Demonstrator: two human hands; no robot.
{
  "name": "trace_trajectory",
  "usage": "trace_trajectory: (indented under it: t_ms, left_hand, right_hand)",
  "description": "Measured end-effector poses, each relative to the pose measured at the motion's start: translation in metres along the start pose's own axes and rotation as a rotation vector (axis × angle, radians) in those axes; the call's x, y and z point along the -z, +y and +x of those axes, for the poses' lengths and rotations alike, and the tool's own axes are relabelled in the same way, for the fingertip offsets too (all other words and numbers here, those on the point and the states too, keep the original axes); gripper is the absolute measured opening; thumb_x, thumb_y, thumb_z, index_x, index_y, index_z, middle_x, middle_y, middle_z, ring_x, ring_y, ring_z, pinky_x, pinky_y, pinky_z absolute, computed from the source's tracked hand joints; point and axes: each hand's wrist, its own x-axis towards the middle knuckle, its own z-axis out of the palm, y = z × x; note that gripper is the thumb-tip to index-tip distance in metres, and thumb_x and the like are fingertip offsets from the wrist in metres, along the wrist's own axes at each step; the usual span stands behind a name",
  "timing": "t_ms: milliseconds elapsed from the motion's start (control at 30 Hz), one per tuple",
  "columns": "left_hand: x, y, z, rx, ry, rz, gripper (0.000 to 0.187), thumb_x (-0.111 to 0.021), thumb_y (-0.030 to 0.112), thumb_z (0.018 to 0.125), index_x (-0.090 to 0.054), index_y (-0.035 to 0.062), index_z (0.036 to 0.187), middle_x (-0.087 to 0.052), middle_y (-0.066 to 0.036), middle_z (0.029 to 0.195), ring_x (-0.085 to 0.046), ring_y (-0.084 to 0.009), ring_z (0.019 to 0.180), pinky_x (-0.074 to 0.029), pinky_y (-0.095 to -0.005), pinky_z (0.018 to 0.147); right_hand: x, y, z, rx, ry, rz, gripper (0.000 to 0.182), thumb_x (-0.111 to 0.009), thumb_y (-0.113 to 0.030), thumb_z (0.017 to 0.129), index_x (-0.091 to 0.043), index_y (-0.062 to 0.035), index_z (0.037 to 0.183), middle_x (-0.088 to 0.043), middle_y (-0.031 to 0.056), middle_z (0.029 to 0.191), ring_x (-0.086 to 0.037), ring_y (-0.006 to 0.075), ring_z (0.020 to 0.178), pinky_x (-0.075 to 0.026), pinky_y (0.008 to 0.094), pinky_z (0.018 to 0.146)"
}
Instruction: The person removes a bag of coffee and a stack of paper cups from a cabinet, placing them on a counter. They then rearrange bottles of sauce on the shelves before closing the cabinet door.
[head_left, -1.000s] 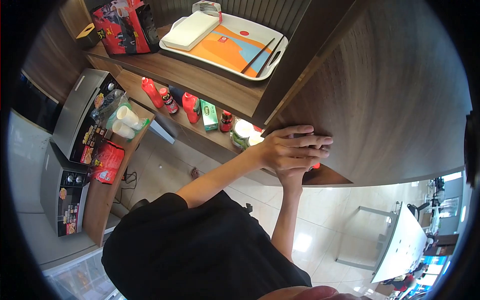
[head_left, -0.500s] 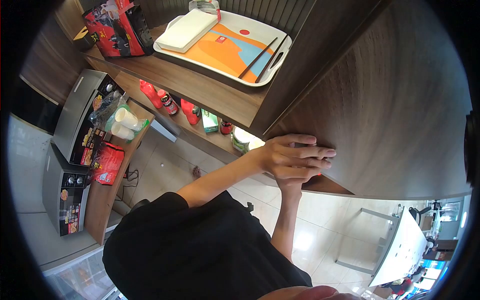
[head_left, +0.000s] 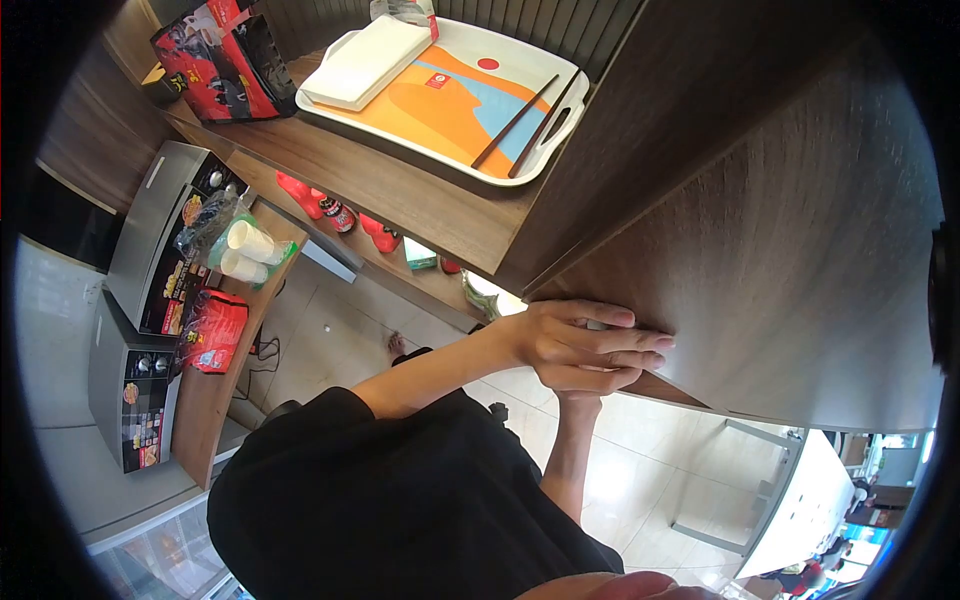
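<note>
My left hand (head_left: 590, 345) reaches across with its back toward me. Its fingers are stretched out to the right, slightly apart, at the lower edge of a large brown wood-grain panel (head_left: 790, 240). Something small and grey shows between two of these fingers, too little of it to name. Coming up from below, my right hand (head_left: 579, 400) shows only its wrist and lower edge; its fingers are hidden behind the left hand. Whether either hand grips anything cannot be seen.
A white tray (head_left: 400, 125) with chopsticks (head_left: 515, 125) and a stack of white napkins (head_left: 368, 62) sits on the upper shelf, beside a red-black bag (head_left: 228, 62). Red bottles (head_left: 378, 234) stand lower. At left are ovens (head_left: 150, 400) and paper cups (head_left: 250, 240).
Both hands appear slightly lower in the view, as do the shelf and panel edge. Less of the bottles and the green box shows below the shelf. The hands keep the same overlap.
</note>
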Motion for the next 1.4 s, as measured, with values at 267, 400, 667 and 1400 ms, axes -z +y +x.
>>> trace_trajectory:
  t_ms: [267, 400, 667, 1400]
  left_hand:
    - [-0.001, -0.002, 0.001, -0.022, 0.026, 0.037, 0.003, -0.067, 0.018, 0.084, -0.066, 0.0199, 0.082, -0.071, 0.005, 0.114, -0.061, -0.0116, 0.118, -0.039, -0.0327, 0.11]
    - [0.003, 0.0, 0.004, -0.022, 0.001, 0.04, 0.002, -0.065, 0.019, 0.086, -0.066, 0.0201, 0.085, -0.072, 0.005, 0.109, -0.061, -0.0096, 0.116, -0.039, -0.0311, 0.109]
    - [0.009, 0.013, 0.005, 0.089, -0.085, -0.039, 0.009, -0.065, 0.023, 0.084, -0.07, 0.024, 0.092, -0.071, 0.012, 0.11, -0.059, -0.0068, 0.118, -0.039, -0.0336, 0.106]
    - [0.003, -0.013, 0.116, 0.255, 0.492, -0.233, 0.031, -0.072, 0.001, 0.071, -0.047, 0.0145, 0.058, -0.039, 0.004, 0.047, -0.043, -0.0084, 0.039, -0.031, -0.0226, 0.039]
  right_hand:
    - [0.0, 0.001, 0.0, -0.007, -0.002, 0.006, 0.065, -0.072, -0.019, 0.083, -0.043, 0.0004, 0.137, -0.045, 0.0221, 0.135, -0.04, 0.04, 0.128, -0.034, 0.0481, 0.105]
    - [0.0, 0.0, -0.003, -0.005, -0.002, 0.009, 0.064, -0.072, -0.019, 0.082, -0.044, 0.0003, 0.137, -0.045, 0.022, 0.135, -0.04, 0.0398, 0.128, -0.034, 0.0481, 0.105]
    - [0.004, -0.007, -0.008, -0.018, -0.001, 0.033, 0.064, -0.073, -0.019, 0.082, -0.045, 0.0, 0.136, -0.045, 0.0216, 0.134, -0.04, 0.0396, 0.127, -0.034, 0.0479, 0.104]
    - [-0.001, -0.024, 0.039, 0.316, 0.377, -0.333, 0.063, -0.077, -0.026, 0.076, -0.052, -0.0042, 0.13, -0.055, 0.0162, 0.128, -0.053, 0.0352, 0.116, -0.039, 0.0464, 0.092]
